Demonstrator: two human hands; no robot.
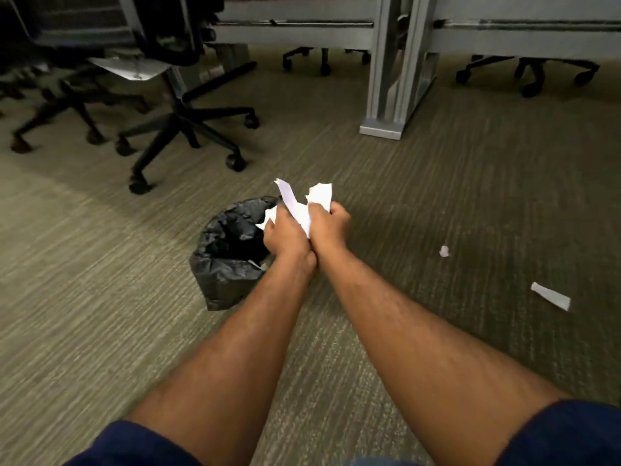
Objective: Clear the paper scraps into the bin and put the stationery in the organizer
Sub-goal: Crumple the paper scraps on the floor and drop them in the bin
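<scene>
Olive carpet [100, 331] spreads under everything. Nearest, right of the bin [228, 260], lie a folded strip [551, 296] and a small scrap [444, 251]. The left hand [285, 237] and right hand [327, 227] press together, clenched on a paper wad [302, 205] just right of the bin's open mouth; the left is nearer it. Open carpet surrounds the bin; chairs [181, 129] and a desk leg [386, 105] stand beyond.

Crumpled white paper scraps [302, 205], torn-edged, bunched together above the right rim of the bin [228, 250], a round container lined with a black bag, standing open on the carpet. Two further scraps lie right: a small piece [444, 251] and a folded strip [551, 296] nearer.
</scene>
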